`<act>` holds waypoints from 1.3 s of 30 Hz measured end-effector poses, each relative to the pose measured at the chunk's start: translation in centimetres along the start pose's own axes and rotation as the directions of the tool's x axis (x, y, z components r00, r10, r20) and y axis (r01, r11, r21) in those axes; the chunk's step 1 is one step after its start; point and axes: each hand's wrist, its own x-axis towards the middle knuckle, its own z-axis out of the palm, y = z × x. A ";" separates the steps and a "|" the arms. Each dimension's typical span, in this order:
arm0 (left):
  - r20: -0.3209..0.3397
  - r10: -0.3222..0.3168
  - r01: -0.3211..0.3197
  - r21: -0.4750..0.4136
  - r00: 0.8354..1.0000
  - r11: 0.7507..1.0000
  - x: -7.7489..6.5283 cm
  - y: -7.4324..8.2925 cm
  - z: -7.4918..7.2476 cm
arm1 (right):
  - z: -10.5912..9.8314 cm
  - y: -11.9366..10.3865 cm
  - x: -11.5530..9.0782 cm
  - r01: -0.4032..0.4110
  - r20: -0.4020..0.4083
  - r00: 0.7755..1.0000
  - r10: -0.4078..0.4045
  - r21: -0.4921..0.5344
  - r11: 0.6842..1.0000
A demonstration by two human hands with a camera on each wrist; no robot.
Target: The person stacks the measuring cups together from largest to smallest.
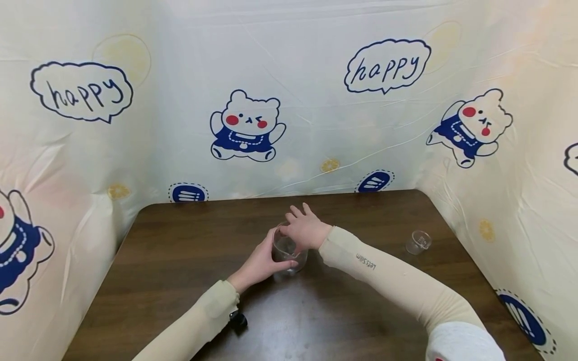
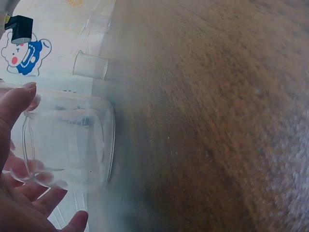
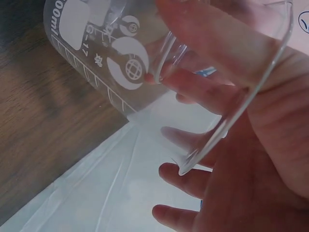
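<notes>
My left hand [image 1: 262, 258] grips a large clear glass beaker [image 1: 285, 245], thumb on the near side and fingers round the left. White print and graduation marks show on its wall in the right wrist view. From above, my right hand [image 1: 307, 229] reaches inside its mouth. There the thumb and index finger pinch the rim of a smaller glass beaker [image 3: 166, 58], while the other fingers spread outside the large rim. In the left wrist view the smaller beaker [image 2: 72, 140] sits nested within the large one, close to its base.
A small clear beaker [image 1: 419, 242] stands on the brown wooden table [image 1: 189, 235] toward the right edge. Two small glass vessels appear beyond the large beaker in the left wrist view, the nearer glass [image 2: 91, 65] upright. A printed curtain [image 1: 311, 125] hangs round the table's back and sides.
</notes>
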 end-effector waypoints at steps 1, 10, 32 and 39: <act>0.002 -0.003 0.003 0.004 1.000 1.000 0.0 0.0 0.0 | 0.0 0.0 0.0 0.000 -0.002 1.000 0.000 -0.001 1.000; 0.001 0.005 -0.005 0.007 1.000 1.000 0.0 0.1 -0.1 | -0.4 -0.3 -0.1 -0.014 -0.019 1.000 0.012 -0.056 0.998; -0.009 0.013 -0.013 -0.021 1.000 1.000 -0.1 0.2 0.2 | -0.4 -0.4 -0.7 -0.003 -0.044 0.999 -0.003 -0.126 0.992; 0.010 0.002 -0.002 -0.009 1.000 1.000 0.0 0.2 0.2 | -0.6 -0.3 -0.9 0.002 -0.033 0.999 -0.005 -0.111 0.994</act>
